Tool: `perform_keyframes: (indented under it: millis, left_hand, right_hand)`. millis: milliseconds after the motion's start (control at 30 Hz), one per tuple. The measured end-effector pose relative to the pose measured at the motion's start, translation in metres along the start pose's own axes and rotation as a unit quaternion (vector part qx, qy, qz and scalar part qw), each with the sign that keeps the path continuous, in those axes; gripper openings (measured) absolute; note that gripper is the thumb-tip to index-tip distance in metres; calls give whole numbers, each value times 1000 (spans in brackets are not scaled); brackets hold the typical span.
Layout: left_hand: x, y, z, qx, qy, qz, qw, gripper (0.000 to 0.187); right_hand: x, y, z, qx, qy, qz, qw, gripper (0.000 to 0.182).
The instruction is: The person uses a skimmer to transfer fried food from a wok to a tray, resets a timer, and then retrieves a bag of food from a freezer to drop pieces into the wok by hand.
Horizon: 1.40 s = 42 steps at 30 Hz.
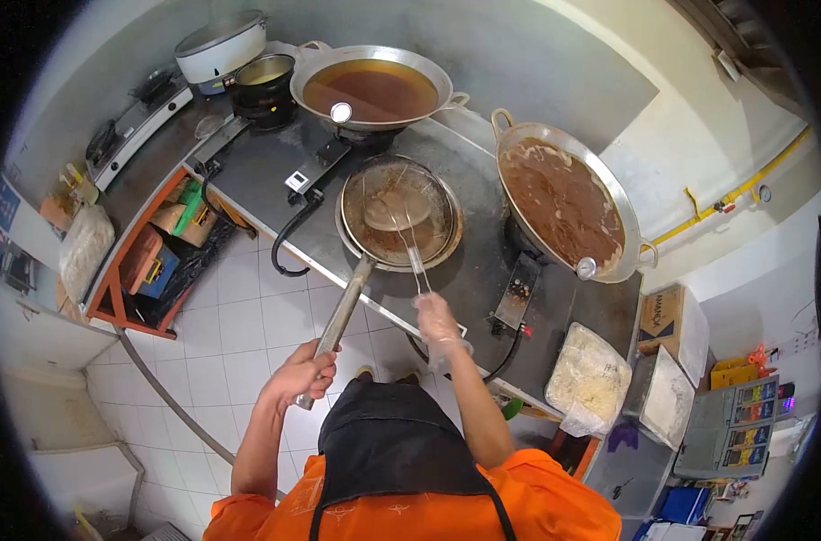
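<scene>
Strainer (374, 240) is sitting over a basin (458, 242) on the tabletop (472, 298), ahead of the left grip (309, 370) and the right grip (438, 323). Its long axis is running forward and rightward from the left grip, which is clasping the handle (345, 304). The right grip, lying nearer the strainer's round end, is holding a skimmer (397, 212) across it. One strainer, one skimmer, one basin and two wide pans (620, 198) are occupying the tabletop area.

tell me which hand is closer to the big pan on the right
Right. The right hand, holding a skimmer's handle, sits below and left of the pan in the picture; the left hand, gripping a strainer's handle, is farther left and lower.
</scene>
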<state>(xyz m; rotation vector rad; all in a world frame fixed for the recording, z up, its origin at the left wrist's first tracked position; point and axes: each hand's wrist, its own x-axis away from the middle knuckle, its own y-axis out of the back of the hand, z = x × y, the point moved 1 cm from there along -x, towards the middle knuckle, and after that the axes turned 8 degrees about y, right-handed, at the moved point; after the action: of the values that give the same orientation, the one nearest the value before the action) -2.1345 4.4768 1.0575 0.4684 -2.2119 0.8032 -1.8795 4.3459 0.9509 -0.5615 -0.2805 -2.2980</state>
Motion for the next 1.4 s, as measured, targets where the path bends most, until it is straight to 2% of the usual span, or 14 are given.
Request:
perform_keyframes:
  millis: [33, 67, 133, 200, 267, 367, 500, 600, 733, 800, 833, 933, 1233, 1400]
  left_hand:
    - [4, -7, -2, -46, -16, -26, 998, 23]
    - [8, -11, -1, -89, -31, -53, 994, 21]
    - [14, -11, -3, -140, -46, -72, 986, 20]
    - [25, -16, -9, -186, -66, -78, 977, 18]
    - [29, -23, -14, -208, -75, -96, 970, 15]
    - [32, -32, -15, -248, -67, -110, 960, 17]
    - [48, -53, -23, -303, -66, -160, 937, 16]
    - [55, -57, -23, -297, -63, -174, 937, 17]
    - [62, -78, -24, -338, -67, -218, 913, 17]
    - [64, -89, -25, -373, -71, -234, 895, 18]
    - [66, -93, -24, -387, -78, -246, 885, 17]
    - [73, -90, -20, -411, -95, -268, 866, 16]
    - [67, -75, -9, -480, -164, -306, 806, 17]
    - [92, -81, -16, -488, -145, -329, 795, 20]
  right_hand:
    - [-16, -8, -9, 207, 155, -79, 963, 17]
    - [-16, -15, -3, 399, 297, -149, 855, 20]
    - [-13, -15, -1, 347, 271, -126, 889, 20]
    - [-9, -4, 3, 360, 146, -203, 899, 17]
    - [3, 3, 13, 371, 153, -216, 890, 17]
    - [12, -5, 12, 253, 308, -183, 899, 16]
    - [20, -25, -11, 310, 281, -136, 898, 18]
    - [-4, -1, -37, 285, 179, -169, 926, 20]
    - [10, -5, -10, 261, 243, -164, 920, 18]
    - [13, -22, -4, 268, 342, -124, 892, 17]
    - [5, -29, -6, 253, 250, -155, 922, 15]
    - [7, -11, -22, 280, 194, -182, 922, 17]
    - [21, -1, -54, 357, 266, -122, 887, 17]
    - [45, 22, -16, 313, 233, -176, 904, 16]
